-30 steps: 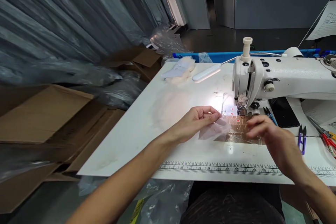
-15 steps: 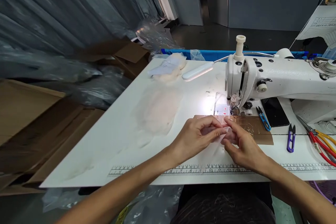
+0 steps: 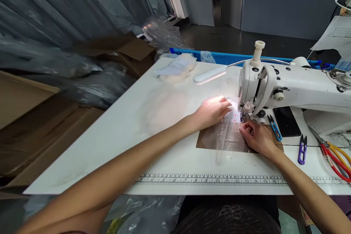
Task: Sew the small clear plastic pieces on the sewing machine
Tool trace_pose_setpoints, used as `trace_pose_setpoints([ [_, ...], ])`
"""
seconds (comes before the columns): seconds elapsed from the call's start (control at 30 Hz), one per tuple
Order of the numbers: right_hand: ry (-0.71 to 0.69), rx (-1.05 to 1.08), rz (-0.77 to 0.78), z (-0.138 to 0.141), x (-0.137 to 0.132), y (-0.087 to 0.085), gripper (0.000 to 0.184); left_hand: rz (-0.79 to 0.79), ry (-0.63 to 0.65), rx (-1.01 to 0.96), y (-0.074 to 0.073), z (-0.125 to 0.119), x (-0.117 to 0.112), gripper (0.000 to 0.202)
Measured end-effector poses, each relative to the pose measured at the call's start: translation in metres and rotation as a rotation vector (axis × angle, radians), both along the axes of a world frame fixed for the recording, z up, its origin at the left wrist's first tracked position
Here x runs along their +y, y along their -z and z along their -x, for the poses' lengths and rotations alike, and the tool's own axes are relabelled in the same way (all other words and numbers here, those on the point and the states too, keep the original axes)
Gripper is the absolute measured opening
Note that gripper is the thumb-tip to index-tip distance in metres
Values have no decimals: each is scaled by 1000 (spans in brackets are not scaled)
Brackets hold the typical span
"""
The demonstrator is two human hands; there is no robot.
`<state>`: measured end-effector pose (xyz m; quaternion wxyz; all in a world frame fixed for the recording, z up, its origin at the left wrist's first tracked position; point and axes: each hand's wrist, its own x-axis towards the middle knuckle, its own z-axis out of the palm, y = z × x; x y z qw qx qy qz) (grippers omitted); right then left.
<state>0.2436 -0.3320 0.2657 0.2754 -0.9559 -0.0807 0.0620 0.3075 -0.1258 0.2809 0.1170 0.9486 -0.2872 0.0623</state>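
Pinching sheer whitish fabric point(image 3: 221, 135) in left hand point(image 3: 215, 110) and seemingly right hand point(image 3: 257, 137), probably aligning it by white metal sewing machine point(image 3: 309, 84); likely calls next for smoothing it flat.

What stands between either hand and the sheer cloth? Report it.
Nothing visible. The left hand is at the far end of the cloth; the right hand is close to its right, over the brown sheet. Whether the right fingertips touch the cloth is unclear. The blue snips lie farther right, not between.

Sheer pc. point(image 3: 222, 133) – partly behind L fingers point(image 3: 226, 104)
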Motion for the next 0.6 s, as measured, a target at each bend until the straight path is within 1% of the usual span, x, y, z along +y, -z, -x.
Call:
trace_pose_setpoints([
  [0.07,-8,-5,6,0,0,1,16,-105,138,-55,13,-14,-6,25],
  [0.17,-3,41,-9,0,-3,2,16,-137,304,-107,24,-33,-12,27],
  [0.23,7,67,-27,-1,-6,4,19,-135,362,-151,25,-41,-13,27],
  [0.33,-8,73,-91,-2,-11,10,26,-103,375,-237,19,-46,-11,27],
  [0.4,-34,65,-148,-2,-14,13,29,-75,362,-276,15,-40,-7,30],
  [0.47,-61,46,-193,0,-15,13,31,-45,337,-297,13,-27,-1,35],
  [0.5,-68,35,-206,1,-15,12,32,-24,346,-300,13,-19,2,35],
  [0.53,-70,29,-215,1,-14,10,33,0,381,-294,13,-11,5,35],
  [0.6,-54,36,-213,2,-9,6,29,37,531,-256,16,4,9,29],
])
